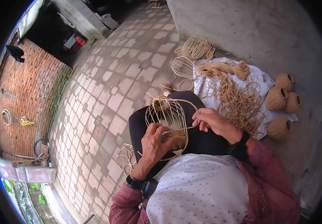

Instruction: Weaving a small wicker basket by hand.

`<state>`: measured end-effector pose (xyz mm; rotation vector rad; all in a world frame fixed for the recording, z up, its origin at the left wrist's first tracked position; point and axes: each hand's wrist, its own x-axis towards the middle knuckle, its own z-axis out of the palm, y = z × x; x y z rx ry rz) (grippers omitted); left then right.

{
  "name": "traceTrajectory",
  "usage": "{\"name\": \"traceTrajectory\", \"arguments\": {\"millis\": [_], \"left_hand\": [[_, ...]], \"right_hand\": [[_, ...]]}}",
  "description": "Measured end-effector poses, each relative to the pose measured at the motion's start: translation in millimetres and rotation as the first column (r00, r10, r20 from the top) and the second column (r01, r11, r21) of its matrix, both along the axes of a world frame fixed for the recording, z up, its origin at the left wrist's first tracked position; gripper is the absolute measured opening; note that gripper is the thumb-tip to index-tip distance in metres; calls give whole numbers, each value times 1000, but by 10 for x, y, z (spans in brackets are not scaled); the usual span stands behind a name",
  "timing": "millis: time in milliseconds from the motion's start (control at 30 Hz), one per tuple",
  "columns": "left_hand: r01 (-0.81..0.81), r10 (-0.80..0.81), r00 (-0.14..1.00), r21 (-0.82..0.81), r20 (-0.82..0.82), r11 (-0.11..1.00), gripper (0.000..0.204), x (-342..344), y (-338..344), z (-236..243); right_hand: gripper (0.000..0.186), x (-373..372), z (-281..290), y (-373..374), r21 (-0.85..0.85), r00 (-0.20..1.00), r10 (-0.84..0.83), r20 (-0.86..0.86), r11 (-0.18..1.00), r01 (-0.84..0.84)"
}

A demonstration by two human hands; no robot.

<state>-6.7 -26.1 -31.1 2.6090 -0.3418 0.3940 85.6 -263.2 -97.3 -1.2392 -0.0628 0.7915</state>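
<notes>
A partly woven basket frame (178,114) of pale bent ribs rests on my lap. Brown cord is wound tightly at its far end and over a wider band (177,140) at its near end. My left hand (154,142) grips the near end of the frame from the left, its fingers curled against the ribs and woven band. At the frame's right side, my right hand (210,121) pinches a strand of twisted cord (185,100), which loops over from the frame's far end. Part of the woven band is hidden behind my left fingers.
Right of my knees, a white cloth (263,76) bears a heap of loose cord (239,97). Several finished round woven pots (276,99) stand beside it. Bare rib frames (197,47) lie beyond, by the concrete wall (258,30). Paving (105,97) stretches left to a brick wall (30,89).
</notes>
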Motion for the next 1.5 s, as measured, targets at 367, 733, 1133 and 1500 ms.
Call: {"name": "traceTrajectory", "arguments": {"millis": [367, 733, 1133, 1500], "left_hand": [[68, -64, 991, 26, -119, 997, 13, 320, -179, -99], [168, -122, 964, 183, -237, 969, 39, 228, -152, 22], [-28, 9, 922, -44, -386, 999, 43, 87, 110, -1], [113, -179, 758, -144, -628, 983, 32, 357, 335, 102]], "right_hand": [[14, 465, -35, 560, 57, 982, -92, 167, 995, 84], [11, 348, -126, 933, -459, 746, 214, 631, 878, 136], [24, 336, 112, -149, 161, 993, 79, -88, 985, -64], [24, 111, 579, -155, -307, 414, 195, 889, 925, 223]]}}
